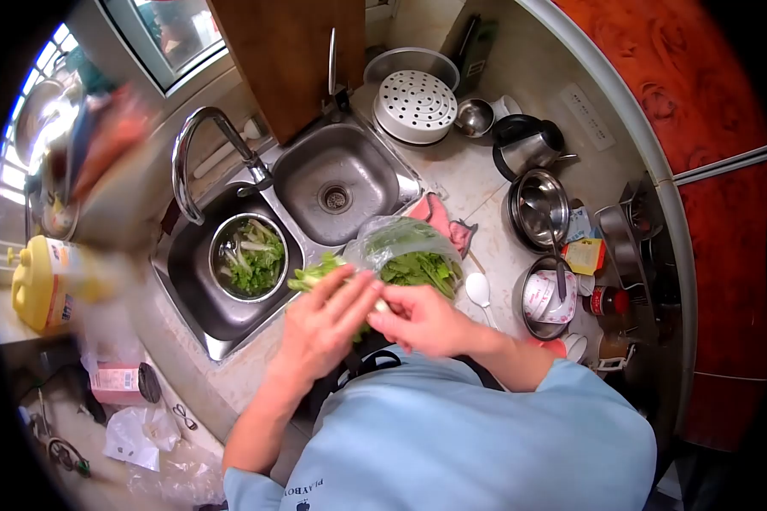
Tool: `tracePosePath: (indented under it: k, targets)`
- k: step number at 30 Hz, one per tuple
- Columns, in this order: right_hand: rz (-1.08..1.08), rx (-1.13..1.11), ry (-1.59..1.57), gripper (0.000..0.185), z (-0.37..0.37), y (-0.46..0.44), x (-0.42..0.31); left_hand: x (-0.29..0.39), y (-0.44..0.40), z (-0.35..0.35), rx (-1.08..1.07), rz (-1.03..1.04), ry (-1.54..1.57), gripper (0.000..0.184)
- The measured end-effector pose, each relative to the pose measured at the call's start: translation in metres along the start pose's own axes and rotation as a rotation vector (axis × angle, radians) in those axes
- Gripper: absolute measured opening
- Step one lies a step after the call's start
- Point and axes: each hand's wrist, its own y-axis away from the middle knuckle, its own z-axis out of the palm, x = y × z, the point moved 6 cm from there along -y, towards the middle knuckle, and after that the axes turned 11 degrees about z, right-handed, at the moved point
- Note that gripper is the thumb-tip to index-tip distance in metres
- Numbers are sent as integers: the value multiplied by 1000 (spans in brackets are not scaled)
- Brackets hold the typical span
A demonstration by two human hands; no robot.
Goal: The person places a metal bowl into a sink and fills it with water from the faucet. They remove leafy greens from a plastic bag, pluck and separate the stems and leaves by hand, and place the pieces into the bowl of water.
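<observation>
My left hand (325, 322) is closed on some leafy greens (314, 271), whose pale stalks and leaves stick out past its fingers toward the sinks. Against its fingertips, my right hand (424, 320) pinches what looks like the pale stem end of the same greens. Just beyond the hands, a clear plastic bag (383, 234) lies on the counter with more green leaves (422, 271) in it. A round metal bowl (285, 249) in the left sink holds cut greens (254, 260) in water.
A chrome faucet (198, 119) arches over the left sink (179, 264); the right sink (311, 170) shows its drain. Behind the bag lies a pink cloth (435, 213). A white spoon (477, 288), a kettle (528, 149) and metal pans (513, 209) line the right side.
</observation>
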Motion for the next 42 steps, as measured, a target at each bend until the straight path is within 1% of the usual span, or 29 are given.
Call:
tracePosePath:
  k: [1,3,4,7,9,11,12,13,15,16,17,19,20,21,23,24,25,27,28,29,30,31,33,36,38,39,40,41,42]
  targets:
    - [56,-87,-13,23,-1,-12,7,-9,3,-3,18,-58,50,44]
    - [107,-112,-113,28,-6,-28,7,-24,20,-9,26,-214,166,46]
    - [73,-118,-76,32,-5,-34,7,-29,29,-9,17,-285,173,50]
    - [127,-185,33,34,7,-46,2,-30,41,-11,-36,-332,142,51]
    - [183,-230,56,36,16,-56,8,-27,43,-12,-41,-325,120,49]
    - [330,-393,92,35,29,-62,20,-20,41,-13,-93,-188,-56,42]
    - [367,-413,71,34,35,-63,24,-17,43,-11,-149,-134,-139,36]
    - [368,-426,78,34,37,-68,29,-16,46,-13,-151,-145,-148,36]
    - [502,-551,80,31,43,-72,47,-9,52,-6,-366,-104,-226,39]
    - [588,-590,45,26,47,-70,51,-8,61,1,-446,-56,-256,34]
    - [590,-604,50,26,51,-73,55,-7,69,5,-451,-69,-260,34]
    - [705,-645,192,24,57,-77,78,-4,86,20,-547,-56,-152,29]
    - [657,-582,162,22,61,-81,84,-7,93,22,-510,-63,-175,31]
    - [658,-591,167,22,67,-83,88,-9,99,26,-513,-72,-178,31]
    - [687,-414,-77,23,70,-95,95,-20,108,27,-397,-241,-175,28]
    - [639,-395,-130,23,74,-103,98,-23,109,24,-294,-289,-188,29]
    - [643,-400,-127,23,79,-106,104,-21,112,30,-295,-296,-189,29]
    - [630,-302,-406,18,84,-116,108,-27,125,35,-198,-506,-253,29]
    - [618,-289,-477,20,87,-119,111,-25,128,42,-199,-510,-252,29]
    - [620,-294,-474,20,91,-121,114,-27,133,43,-128,-581,-250,29]
    - [593,-260,-555,20,93,-123,114,-28,136,42,-58,-652,-245,29]
    - [568,-223,-637,20,95,-123,116,-25,136,44,-62,-658,-242,29]
    - [548,-183,-684,19,99,-127,115,-30,137,44,-43,-799,-325,28]
    - [508,-146,-735,18,101,-133,114,-36,137,43,-115,-879,-294,27]
    - [337,-57,-629,14,94,-141,120,-37,136,41,-157,-905,-250,28]
    - [339,-48,-634,14,88,-147,130,-39,134,38,-196,-941,-179,25]
    - [-228,139,-35,11,70,-150,104,-43,133,38,-232,-974,-111,22]
    - [-776,311,586,9,77,-136,87,-47,135,38,-233,-970,-108,22]
    - [-628,242,701,14,77,-137,88,-50,142,43,-281,-1033,-12,22]
